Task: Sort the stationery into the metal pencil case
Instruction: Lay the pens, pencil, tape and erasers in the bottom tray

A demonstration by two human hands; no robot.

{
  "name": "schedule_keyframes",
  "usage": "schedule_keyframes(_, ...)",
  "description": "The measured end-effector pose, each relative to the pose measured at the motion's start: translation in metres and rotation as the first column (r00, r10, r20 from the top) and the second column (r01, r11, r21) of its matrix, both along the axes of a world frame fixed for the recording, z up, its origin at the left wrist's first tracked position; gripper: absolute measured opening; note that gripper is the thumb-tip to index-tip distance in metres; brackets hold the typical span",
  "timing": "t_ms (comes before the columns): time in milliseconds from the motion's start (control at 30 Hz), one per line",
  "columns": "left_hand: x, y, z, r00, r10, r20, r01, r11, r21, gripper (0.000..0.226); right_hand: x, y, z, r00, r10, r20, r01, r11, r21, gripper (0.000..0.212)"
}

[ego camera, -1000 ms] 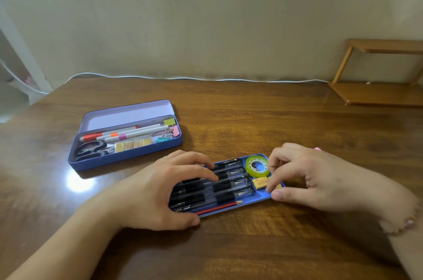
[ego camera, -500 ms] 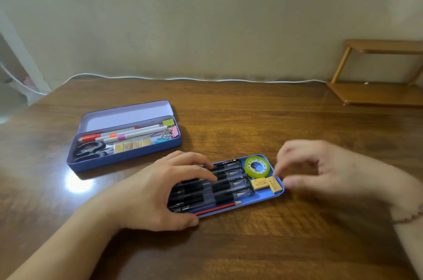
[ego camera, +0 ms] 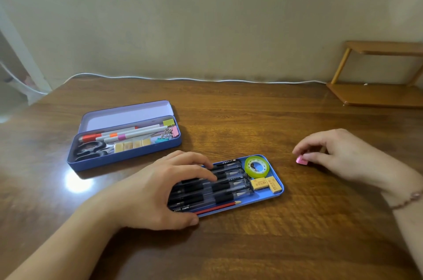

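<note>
My left hand (ego camera: 158, 190) lay over the near end of the blue tray (ego camera: 263, 197), fingers curled down across the black pens (ego camera: 229, 184) and the thumb hooked against the tray's near edge, so the hand gripped the tray and pressed the pens flat. Just past my fingertips, at the tray's far end, sat the green tape roll (ego camera: 256, 166), and beside it, nearer me, two yellow erasers (ego camera: 266, 184) touched each other. A red pencil (ego camera: 217, 207) ran along the tray's near rim, right by my thumb.

My right hand (ego camera: 338, 156) rested on the table (ego camera: 251, 245) well to the right of the tray, apart from it. Its thumb and forefinger were drawn together on a small pink clip (ego camera: 301, 160), pinching it where it touched the wood. I wore a thin bracelet (ego camera: 407, 200) on that wrist.

Beyond my left hand, farther off and to its left, stood the metal case (ego camera: 123, 158) with its lid (ego camera: 128, 115) swung back. Inside it lay scissors (ego camera: 91, 150) at the left end, white markers (ego camera: 128, 134) along the back wall, a row of yellow erasers in front of them, and a few binder clips (ego camera: 168, 132) at the right end. The case was separate from the tray, with bare wood between them.

A white cable (ego camera: 183, 79) ran along the foot of the wall behind the table, and a wooden shelf (ego camera: 377, 94) stood far beyond my right hand.
</note>
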State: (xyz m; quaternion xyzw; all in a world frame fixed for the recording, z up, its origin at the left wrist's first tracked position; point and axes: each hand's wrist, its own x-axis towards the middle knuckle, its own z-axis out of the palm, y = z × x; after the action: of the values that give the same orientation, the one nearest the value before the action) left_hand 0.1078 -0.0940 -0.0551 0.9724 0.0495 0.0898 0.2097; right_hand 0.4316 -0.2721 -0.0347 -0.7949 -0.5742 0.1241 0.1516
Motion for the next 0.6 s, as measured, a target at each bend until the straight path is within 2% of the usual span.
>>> schedule_keyframes(67,0.0,0.0,0.0,1.0,0.001,-0.002,-0.001,1.0,0.001,0.063,-0.001,0.003,-0.003,0.999,-0.004,0.047,0.004,1.0,0.015,0.028)
schedule_keyframes(167,0.0,0.0,0.001,1.0,0.001,-0.008,-0.001,1.0,-0.004,0.063,0.002,-0.002,0.002,0.999,-0.033,-0.014,0.033,0.999,0.018,0.034)
schedule_keyframes(267,0.0,0.0,0.0,1.0,0.001,-0.006,-0.001,1.0,0.004,0.063,-0.004,-0.004,0.005,0.999,0.003,-0.033,-0.005,0.998,-0.055,0.033)
schedule_keyframes(367,0.001,0.0,0.001,1.0,-0.001,-0.008,0.001,1.0,0.007,0.063,-0.013,-0.001,0.004,0.998,0.059,0.017,-0.059,0.998,0.029,0.022)
schedule_keyframes(500,0.001,0.0,0.001,1.0,-0.003,-0.001,0.003,1.0,0.012,0.063,-0.042,-0.004,0.016,0.947,0.314,-0.065,-0.306,0.945,0.113,0.011)
schedule_keyframes(600,0.001,0.0,0.0,1.0,0.001,-0.002,-0.001,1.0,0.01,0.063,-0.063,0.001,0.008,0.88,0.459,0.125,-0.47,0.878,0.089,0.009)
